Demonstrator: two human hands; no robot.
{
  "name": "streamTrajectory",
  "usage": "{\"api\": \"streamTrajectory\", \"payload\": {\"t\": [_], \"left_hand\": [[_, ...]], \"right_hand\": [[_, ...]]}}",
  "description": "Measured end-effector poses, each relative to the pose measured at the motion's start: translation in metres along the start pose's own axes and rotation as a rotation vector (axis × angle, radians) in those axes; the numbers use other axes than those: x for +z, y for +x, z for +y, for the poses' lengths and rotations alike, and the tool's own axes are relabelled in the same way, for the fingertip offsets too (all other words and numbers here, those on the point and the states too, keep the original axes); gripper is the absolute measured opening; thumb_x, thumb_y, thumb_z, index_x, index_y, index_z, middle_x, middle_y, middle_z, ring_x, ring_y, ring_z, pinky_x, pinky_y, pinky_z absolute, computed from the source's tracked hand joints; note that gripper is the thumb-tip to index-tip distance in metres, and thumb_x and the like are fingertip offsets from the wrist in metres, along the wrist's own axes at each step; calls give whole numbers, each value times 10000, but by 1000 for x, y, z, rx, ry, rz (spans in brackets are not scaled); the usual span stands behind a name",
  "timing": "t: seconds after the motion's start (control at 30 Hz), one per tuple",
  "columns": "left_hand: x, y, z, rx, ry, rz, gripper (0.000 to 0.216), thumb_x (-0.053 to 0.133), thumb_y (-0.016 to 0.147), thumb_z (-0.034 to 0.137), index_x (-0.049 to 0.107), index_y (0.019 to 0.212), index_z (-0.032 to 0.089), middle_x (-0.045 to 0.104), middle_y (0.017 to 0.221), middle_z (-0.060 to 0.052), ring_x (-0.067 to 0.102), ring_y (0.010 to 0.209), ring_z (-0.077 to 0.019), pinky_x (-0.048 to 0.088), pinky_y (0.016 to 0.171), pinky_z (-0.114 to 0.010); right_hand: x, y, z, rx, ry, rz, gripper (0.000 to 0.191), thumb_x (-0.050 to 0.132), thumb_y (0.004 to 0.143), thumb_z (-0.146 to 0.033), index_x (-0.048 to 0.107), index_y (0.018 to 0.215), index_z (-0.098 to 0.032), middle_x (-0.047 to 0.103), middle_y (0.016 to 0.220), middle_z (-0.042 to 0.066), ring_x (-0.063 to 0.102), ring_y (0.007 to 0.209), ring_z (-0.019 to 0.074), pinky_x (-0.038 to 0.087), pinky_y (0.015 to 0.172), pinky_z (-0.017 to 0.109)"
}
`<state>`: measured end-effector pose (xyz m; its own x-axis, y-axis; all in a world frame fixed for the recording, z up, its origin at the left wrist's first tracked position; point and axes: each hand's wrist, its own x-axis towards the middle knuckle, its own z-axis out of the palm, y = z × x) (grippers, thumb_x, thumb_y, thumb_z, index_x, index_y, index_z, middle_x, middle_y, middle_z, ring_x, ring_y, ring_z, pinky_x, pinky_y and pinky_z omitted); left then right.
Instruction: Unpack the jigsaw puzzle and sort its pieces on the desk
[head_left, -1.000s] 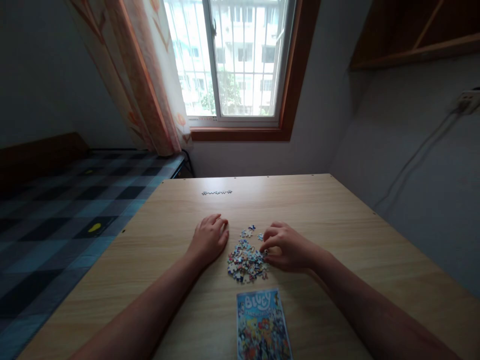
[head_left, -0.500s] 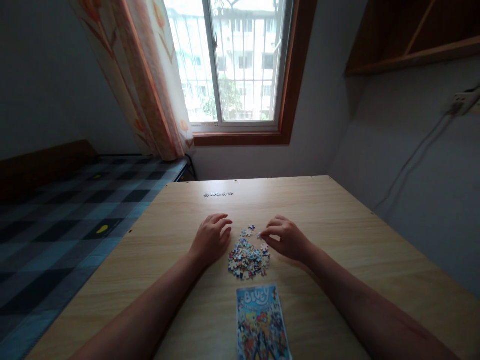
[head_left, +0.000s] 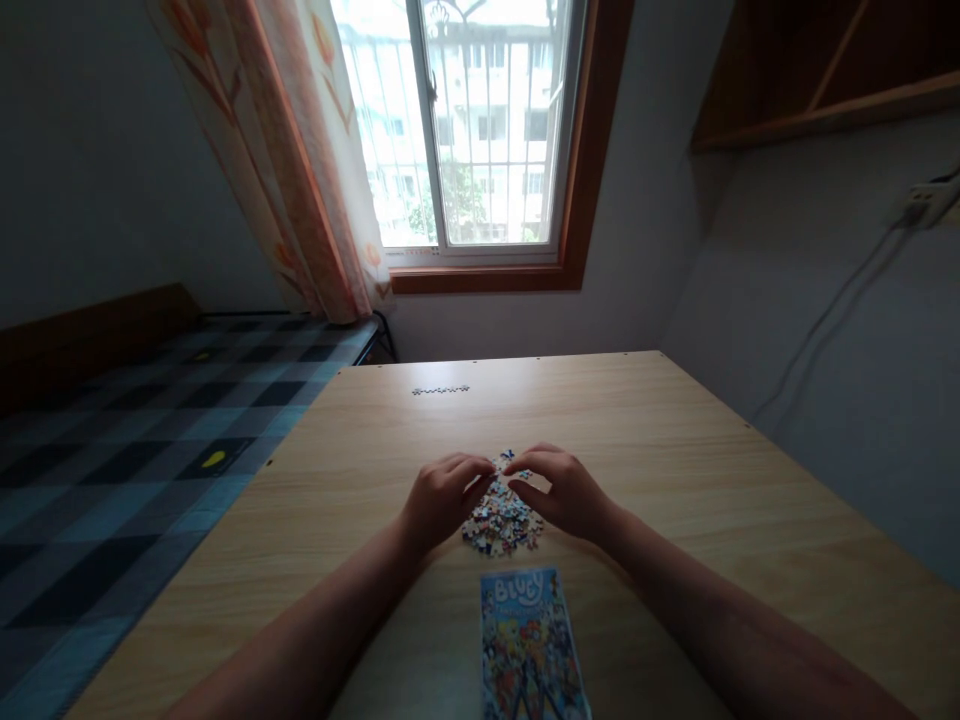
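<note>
A heap of small colourful jigsaw pieces lies in the middle of a wooden table. My left hand and my right hand meet above the heap's far edge, fingertips nearly touching. The right thumb and forefinger pinch a tiny piece. My left fingers curl inward beside it; what they hold, if anything, is too small to see. A colourful picture card lies flat just in front of the heap, near me.
A short row of joined pieces lies near the table's far edge. A bed with a checked cover stands to the left. Behind the table are a window and a curtain. A wall runs along the right.
Both hands have moved inward and met over the heap. The right hand lifted from the heap's right side with a piece pinched; the left left the table beside the heap.
</note>
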<state>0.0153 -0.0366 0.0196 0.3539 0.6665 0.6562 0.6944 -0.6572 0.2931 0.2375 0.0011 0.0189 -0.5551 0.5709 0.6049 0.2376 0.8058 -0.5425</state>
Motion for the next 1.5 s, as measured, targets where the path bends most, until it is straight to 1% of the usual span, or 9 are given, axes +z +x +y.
{"api": "streamTrajectory", "payload": {"t": [0.1,0.23,0.4,0.5,0.63,0.83,1.1,1.3,1.5], "left_hand": [[-4,-2,-16,-163,97,15,193,559,947,329,692,874,210,730,755,-16,672,673,-131,519,659,-236],[-12,-2,-41,-318,240,-27,226,535,949,342,720,911,216,744,798,-24,680,700,-153,513,708,-260],[-20,3,-53,-486,409,-137,263,515,919,253,747,1041,228,754,1041,-53,697,869,-221,512,788,-307],[-21,5,-52,-551,487,-212,302,495,910,232,745,1078,235,741,1087,-53,688,870,-234,501,772,-323],[-20,7,-48,-555,528,-273,269,499,915,281,759,962,227,733,1052,-61,665,868,-236,477,736,-323],[-19,9,-42,-502,524,-267,257,529,907,337,734,816,211,720,982,-77,632,944,-254,477,758,-336],[-19,7,-40,-444,542,-282,247,521,909,322,742,838,238,725,977,-47,637,940,-233,492,733,-317],[-17,6,-42,-442,530,-293,229,534,894,286,753,839,246,729,981,-39,639,939,-226,499,755,-309],[-15,5,-44,-410,506,-301,258,515,923,303,768,955,266,731,1013,-41,630,967,-221,506,794,-314]], "right_hand": [[-12,1,7,-58,-129,-135,155,678,873,-271,728,1020,-262,745,1044,61,651,1012,224,485,929,403],[-21,-1,10,-65,-246,-300,138,724,825,-301,762,957,-303,694,1227,39,576,1177,274,418,1011,471],[-15,-4,8,-31,-257,-356,145,739,800,-290,771,939,-317,673,1274,17,547,1231,274,397,1031,476],[-11,-5,10,-27,-242,-344,124,748,796,-299,770,917,-314,668,1281,13,544,1236,269,396,1034,475],[-8,-7,14,-11,-214,-321,88,750,801,-289,764,886,-301,672,1270,14,544,1233,262,398,1040,468],[-5,-8,18,2,-145,-294,51,753,802,-291,761,851,-279,685,1238,41,562,1208,264,413,1032,455],[-6,-6,24,40,-70,-210,58,742,806,-249,733,862,-264,684,1229,50,582,1171,245,419,1019,438],[-22,-5,47,138,-256,-90,51,722,826,-264,744,868,-246,700,1172,80,585,1123,263,423,984,461],[-22,-12,57,171,-354,-132,156,706,831,-264,754,979,-264,691,1192,78,574,1131,270,420,977,467]]}}
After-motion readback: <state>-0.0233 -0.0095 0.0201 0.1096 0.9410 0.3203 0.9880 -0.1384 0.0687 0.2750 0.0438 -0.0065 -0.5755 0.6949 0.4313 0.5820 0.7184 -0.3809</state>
